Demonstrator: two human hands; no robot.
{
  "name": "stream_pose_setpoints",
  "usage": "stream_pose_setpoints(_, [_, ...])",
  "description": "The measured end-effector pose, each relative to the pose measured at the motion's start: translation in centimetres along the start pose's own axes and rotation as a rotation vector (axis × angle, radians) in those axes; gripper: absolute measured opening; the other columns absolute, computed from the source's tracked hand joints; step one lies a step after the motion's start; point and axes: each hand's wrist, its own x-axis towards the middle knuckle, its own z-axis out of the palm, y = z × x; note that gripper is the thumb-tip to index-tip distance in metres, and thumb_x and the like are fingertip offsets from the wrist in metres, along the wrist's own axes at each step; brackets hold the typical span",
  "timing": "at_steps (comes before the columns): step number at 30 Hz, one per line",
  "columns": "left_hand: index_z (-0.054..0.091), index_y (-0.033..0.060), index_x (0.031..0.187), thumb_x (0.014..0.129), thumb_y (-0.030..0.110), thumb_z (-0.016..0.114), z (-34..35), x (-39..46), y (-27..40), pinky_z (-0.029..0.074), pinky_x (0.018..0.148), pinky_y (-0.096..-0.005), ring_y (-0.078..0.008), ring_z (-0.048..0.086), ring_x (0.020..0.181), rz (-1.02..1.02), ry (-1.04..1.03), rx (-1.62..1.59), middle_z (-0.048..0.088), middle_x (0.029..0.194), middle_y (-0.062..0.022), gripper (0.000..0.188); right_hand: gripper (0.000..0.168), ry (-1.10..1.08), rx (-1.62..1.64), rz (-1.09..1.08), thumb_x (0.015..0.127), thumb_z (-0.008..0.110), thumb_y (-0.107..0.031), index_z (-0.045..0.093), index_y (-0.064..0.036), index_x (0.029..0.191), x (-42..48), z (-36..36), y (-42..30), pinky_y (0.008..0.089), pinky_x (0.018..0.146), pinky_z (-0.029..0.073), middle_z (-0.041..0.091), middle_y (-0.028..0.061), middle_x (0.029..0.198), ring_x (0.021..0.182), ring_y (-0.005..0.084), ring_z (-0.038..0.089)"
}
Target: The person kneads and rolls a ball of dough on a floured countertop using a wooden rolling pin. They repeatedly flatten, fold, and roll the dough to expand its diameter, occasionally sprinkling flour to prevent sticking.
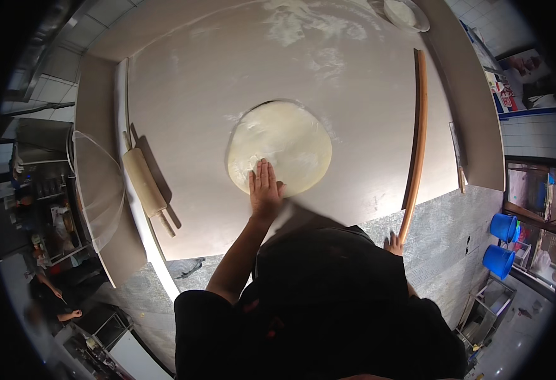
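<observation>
A large round sheet of pale dough point(287, 137) lies on the work board point(178, 95) in front of me. My left hand point(264, 190) rests palm down on its near left edge, fingers extended and thumb apart. Along the right side runs a long, thin wooden rolling pin point(421, 128), its near end reaching past the board's edge. At that end is my right hand point(393, 244), holding it low beside my body; part of the grip is hidden. A thicker rolling pin with handles point(144, 183) lies on the left, untouched.
Loose flour point(301, 21) is scattered at the far side, near a bowl of flour point(403, 14). Raised boards point(470, 104) wall the sides. A mesh food cover point(98, 190) leans at left. Blue buckets point(498, 261) stand at right; another person point(52, 294) is at lower left.
</observation>
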Motion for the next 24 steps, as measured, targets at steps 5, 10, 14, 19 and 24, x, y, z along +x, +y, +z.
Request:
stream_pose_setpoints(5, [0.03,-0.0048,0.152,0.093,0.04,0.061,0.0,1.5,0.3,0.011,0.122,-0.0547,-0.0332,0.017,0.152,-0.006,-0.03,-0.056,0.022,0.163,-0.0186,0.08,0.028,-0.325,0.084,0.571,0.096,0.046,-0.023,0.066,-0.007,0.108,-9.4,1.6,2.7,0.0494,0.089,0.05,0.064,0.021,0.115,0.109,0.0424,0.06])
stream_pose_setpoints(10, [0.024,-0.0043,0.154,0.093,0.046,0.059,0.4,2.8,-1.6,0.006,0.122,-0.0547,-0.0313,0.012,0.154,-0.036,-0.005,0.07,0.018,0.164,-0.0179,0.086,0.027,-0.13,0.262,0.82,0.09,0.052,-0.017,0.069,-0.009,0.108,-9.9,1.3,5.8,0.0506,0.087,0.052,0.07,0.0254,0.1,0.101,0.0457,0.065])
stream_pose_setpoints(14, [0.016,-0.0053,0.156,0.097,0.05,0.052,0.2,7.0,-0.8,0.006,0.122,-0.0547,-0.0319,0.007,0.154,-0.088,-0.01,0.075,0.015,0.165,-0.0189,0.088,0.025,0.023,0.282,0.631,0.087,0.05,-0.009,0.07,-0.005,0.102,-7.9,2.1,8.4,0.0485,0.08,0.054,0.07,0.0247,0.093,0.09,0.0421,0.069])
stream_pose_setpoints(19, [0.021,-0.005,0.154,0.093,0.056,0.054,3.5,6.1,6.3,0.008,0.123,-0.0532,-0.0307,0.012,0.154,0.156,-0.12,0.093,0.017,0.164,-0.0191,0.093,0.02,0.084,0.47,0.535,0.09,0.055,-0.015,0.068,-0.003,0.098,0.4,-3.3,5.7,0.0392,0.059,0.054,0.068,0.02,0.079,0.062,0.0306,0.069])
stream_pose_setpoints(24, [0.032,-0.0006,0.152,0.085,0.058,0.062,2.9,2.5,8.5,0.009,0.124,-0.0507,-0.0276,0.017,0.153,0.374,-0.023,0.033,0.026,0.162,-0.0144,0.094,0.023,0.186,0.55,0.462,0.086,0.057,-0.013,0.069,-0.002,0.102,4.0,-5.1,5.2,0.0449,0.076,0.054,0.072,0.022,0.092,0.086,0.0375,0.07])
